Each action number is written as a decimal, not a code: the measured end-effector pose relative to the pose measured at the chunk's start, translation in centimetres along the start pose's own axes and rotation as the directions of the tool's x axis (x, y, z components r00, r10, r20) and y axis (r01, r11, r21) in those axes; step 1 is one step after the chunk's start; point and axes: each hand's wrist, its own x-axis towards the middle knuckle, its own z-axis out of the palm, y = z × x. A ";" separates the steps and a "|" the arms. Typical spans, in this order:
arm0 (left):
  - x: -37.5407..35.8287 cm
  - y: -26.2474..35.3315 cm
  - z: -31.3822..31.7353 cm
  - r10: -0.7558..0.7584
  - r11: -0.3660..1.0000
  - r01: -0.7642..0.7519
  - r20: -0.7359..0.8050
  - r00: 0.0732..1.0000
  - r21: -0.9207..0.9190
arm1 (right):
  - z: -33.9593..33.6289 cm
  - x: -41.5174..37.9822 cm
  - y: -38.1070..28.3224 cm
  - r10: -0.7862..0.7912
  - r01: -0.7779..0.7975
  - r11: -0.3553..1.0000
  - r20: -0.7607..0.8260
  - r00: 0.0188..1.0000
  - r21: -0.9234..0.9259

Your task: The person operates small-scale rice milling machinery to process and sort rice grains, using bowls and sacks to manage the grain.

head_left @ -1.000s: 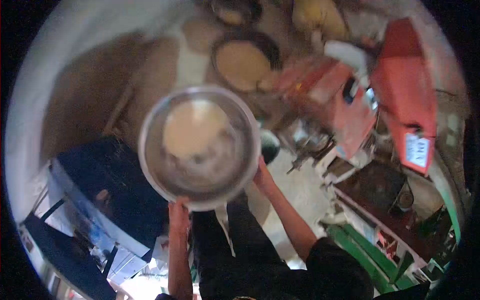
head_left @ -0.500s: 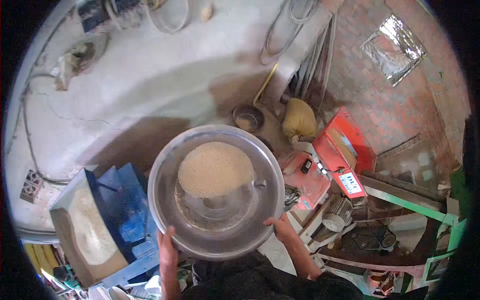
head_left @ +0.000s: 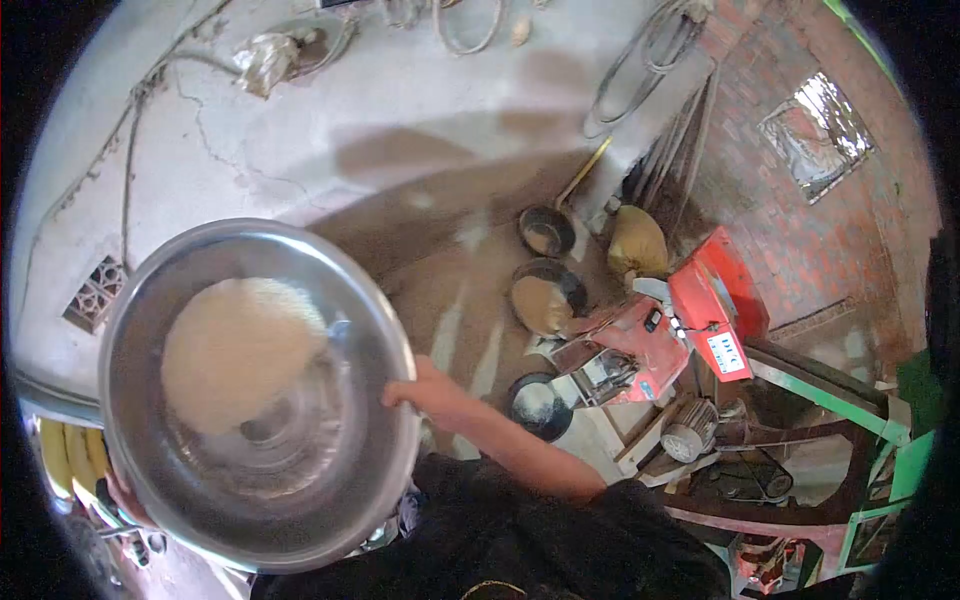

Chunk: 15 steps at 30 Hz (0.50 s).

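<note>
A wide metal basin (head_left: 395, 470) is in the lower left, tilted a little, with a heap of pale tan, grain-like material (head_left: 235, 350) lying toward its far side. My right hand (head_left: 432, 393) grips the basin's right rim, thumb over the edge. At the lower left rim, my left hand (head_left: 128, 500) shows only in part; the basin hides most of its fingers. Both hands appear to bear the basin between them.
A red machine (head_left: 645, 350) with a motor (head_left: 690, 430) stands at the right. Near it are a dark bowl of white material (head_left: 541, 405), a bowl of tan material (head_left: 545, 300), a long-handled pan (head_left: 547, 230) and a full sack (head_left: 638, 243). Yellow, banana-like things (head_left: 75, 455) lie at far left.
The basin and both my hands have moved left in view, and the basin now covers where the blue hopper showed. Bowls beside the red machine have come into sight. The view has shifted.
</note>
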 end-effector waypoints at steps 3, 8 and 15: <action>1.1 2.8 -3.9 0.033 0.996 -0.029 -0.052 0.998 0.081 | 7.0 3.3 -1.2 -0.087 0.090 0.992 -0.029 0.996 0.087; -0.3 4.5 -5.5 0.033 0.987 -0.023 -0.063 0.997 0.157 | 16.5 8.7 2.4 -0.220 0.222 0.975 -0.143 0.965 -0.001; 5.0 9.0 -3.5 0.027 0.956 -0.057 0.109 0.994 0.287 | 22.5 10.1 5.0 -0.034 0.043 0.998 0.170 0.985 -0.049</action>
